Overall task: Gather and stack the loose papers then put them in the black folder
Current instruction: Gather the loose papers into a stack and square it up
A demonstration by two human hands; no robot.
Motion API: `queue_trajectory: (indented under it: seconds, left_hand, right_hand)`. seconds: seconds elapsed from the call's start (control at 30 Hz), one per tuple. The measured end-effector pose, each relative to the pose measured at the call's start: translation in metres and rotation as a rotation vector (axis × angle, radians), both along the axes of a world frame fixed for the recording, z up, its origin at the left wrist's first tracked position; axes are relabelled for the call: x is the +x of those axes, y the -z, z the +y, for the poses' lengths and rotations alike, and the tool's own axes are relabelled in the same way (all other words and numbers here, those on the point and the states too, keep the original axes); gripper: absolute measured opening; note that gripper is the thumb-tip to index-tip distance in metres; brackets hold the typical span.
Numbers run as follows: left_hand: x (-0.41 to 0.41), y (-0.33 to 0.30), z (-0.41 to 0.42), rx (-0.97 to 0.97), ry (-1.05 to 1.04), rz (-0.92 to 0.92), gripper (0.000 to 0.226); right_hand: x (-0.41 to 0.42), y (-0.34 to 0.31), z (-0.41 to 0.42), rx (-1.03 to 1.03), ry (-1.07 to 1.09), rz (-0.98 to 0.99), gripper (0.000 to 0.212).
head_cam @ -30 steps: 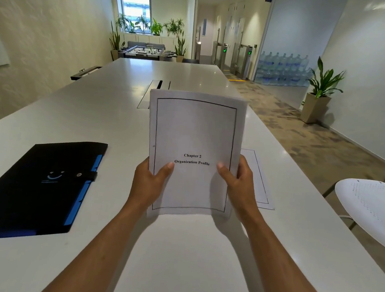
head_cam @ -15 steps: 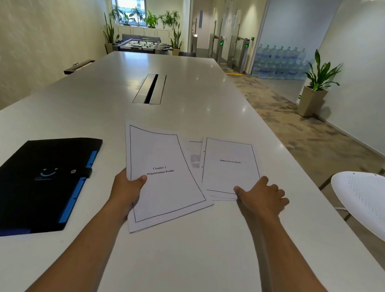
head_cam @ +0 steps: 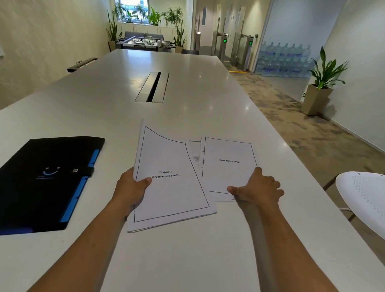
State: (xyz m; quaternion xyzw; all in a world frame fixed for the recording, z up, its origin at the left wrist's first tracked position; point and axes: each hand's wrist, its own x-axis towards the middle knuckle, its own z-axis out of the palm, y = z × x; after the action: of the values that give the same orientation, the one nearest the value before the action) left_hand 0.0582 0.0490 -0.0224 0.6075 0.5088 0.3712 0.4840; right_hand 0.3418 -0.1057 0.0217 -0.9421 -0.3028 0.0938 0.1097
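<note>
My left hand point(head_cam: 130, 188) grips the left edge of a thin stack of papers point(head_cam: 172, 190) headed "Chapter 2 Organization Profile", held just above the white table point(head_cam: 177, 266). To its right lie more sheets, the top one marked "BIBLIOGRAPHY" point(head_cam: 228, 164), with another printed sheet point(head_cam: 195, 153) peeking out beneath. My right hand point(head_cam: 258, 190) pinches the bottom right corner of those sheets, thumb on top. The black folder point(head_cam: 34, 179) with blue tabs lies shut by its snap strap at the left of the table.
A cable slot point(head_cam: 153, 87) is set into the table further ahead. A white perforated chair point(head_cam: 371, 201) stands at the right edge. A potted plant point(head_cam: 319, 91) and stacked water bottles point(head_cam: 283, 58) are across the carpeted floor.
The Chapter 2 stack went from upright in both hands down to my left hand alone. My right hand reached to the Bibliography sheets and now pinches their corner.
</note>
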Motion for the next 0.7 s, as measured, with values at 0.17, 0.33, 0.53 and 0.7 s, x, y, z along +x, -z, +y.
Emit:
queue_trajectory:
  seconds: [0.17,0.33,0.53,0.7]
  left_hand:
    - [-0.001,0.002,0.001,-0.006,0.013,-0.002,0.043]
    - [-0.002,0.003,0.002,-0.022,0.011,-0.023,0.043]
    - [-0.001,0.004,0.002,-0.012,0.009,-0.018,0.042]
    - [-0.002,0.003,0.000,0.000,0.009,-0.009,0.042]
  right_hand:
    - [-0.006,0.002,0.007,0.099,-0.016,0.041,0.106]
    - [-0.008,0.002,0.009,0.186,-0.016,0.134,0.116]
    - [-0.009,0.002,0.010,0.255,-0.008,0.189,0.113]
    - [-0.012,0.001,0.010,0.303,0.029,0.187,0.105]
